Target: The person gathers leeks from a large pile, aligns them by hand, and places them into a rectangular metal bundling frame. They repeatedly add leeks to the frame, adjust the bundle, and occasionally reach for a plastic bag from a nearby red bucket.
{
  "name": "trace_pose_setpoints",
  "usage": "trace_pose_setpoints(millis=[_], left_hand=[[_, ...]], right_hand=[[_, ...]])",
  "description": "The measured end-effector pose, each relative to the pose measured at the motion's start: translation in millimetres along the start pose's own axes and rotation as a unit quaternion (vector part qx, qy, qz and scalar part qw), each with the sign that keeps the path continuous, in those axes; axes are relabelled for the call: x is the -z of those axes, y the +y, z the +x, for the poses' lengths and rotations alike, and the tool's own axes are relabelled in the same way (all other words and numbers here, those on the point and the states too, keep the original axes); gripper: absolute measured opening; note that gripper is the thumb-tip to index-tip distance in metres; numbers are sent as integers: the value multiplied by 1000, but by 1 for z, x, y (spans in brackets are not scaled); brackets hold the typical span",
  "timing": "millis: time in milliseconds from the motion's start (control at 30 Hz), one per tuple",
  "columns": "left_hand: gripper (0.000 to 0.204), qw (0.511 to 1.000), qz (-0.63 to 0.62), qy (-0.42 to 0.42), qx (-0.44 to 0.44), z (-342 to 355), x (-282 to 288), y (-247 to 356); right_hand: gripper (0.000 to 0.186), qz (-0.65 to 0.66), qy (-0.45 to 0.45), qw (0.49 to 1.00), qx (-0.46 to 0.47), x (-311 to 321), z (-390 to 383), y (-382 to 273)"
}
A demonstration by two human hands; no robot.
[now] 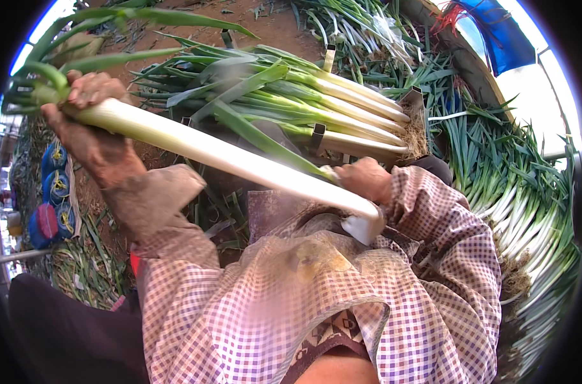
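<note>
A long, thick Welsh onion (233,157) lies slantwise before me, its white end near my chest and its green leaves at the upper left. My left hand (99,125) is wrapped round it where white turns to green. Closed near the white end, my right hand (366,181) pinches the tip of a long green leaf (259,141) that stretches up and to the left. Beyond the stalk, a bunch of Welsh onions (342,105) rests on a low rack between upright metal posts (318,137), roots to the right.
A long heap of Welsh onions (515,205) runs down the right side. More loose stalks (380,38) lie at the far side by a wooden beam (460,61). Blue bundles (55,185) stand at the left, near leaf scraps (89,275) on the ground. Blue plastic (496,32) hangs at the upper right.
</note>
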State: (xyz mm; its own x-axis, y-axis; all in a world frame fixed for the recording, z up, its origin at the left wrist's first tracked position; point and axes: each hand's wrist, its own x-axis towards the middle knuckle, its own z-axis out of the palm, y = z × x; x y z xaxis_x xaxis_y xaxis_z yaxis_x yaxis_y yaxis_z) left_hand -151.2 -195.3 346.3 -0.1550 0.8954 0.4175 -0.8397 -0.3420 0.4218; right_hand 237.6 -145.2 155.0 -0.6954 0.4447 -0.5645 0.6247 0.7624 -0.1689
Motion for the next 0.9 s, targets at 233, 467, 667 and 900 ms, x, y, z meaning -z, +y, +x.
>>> trace_pose_setpoints(millis=[233, 467, 667, 900], left_hand=[[71, 977, 110, 159, -92, 41, 74, 91], [59, 921, 182, 303, -166, 59, 109, -14], [55, 900, 172, 373, -148, 90, 91, -167], [52, 893, 96, 437, -59, 115, 149, -319]], right_hand=[[19, 106, -7, 994, -40, -127, -25, 26], [16, 84, 134, 987, -39, -53, -43, 9], [47, 182, 496, 849, -30, 29, -30, 12], [58, 97, 579, 745, -316, 7, 77, 153]])
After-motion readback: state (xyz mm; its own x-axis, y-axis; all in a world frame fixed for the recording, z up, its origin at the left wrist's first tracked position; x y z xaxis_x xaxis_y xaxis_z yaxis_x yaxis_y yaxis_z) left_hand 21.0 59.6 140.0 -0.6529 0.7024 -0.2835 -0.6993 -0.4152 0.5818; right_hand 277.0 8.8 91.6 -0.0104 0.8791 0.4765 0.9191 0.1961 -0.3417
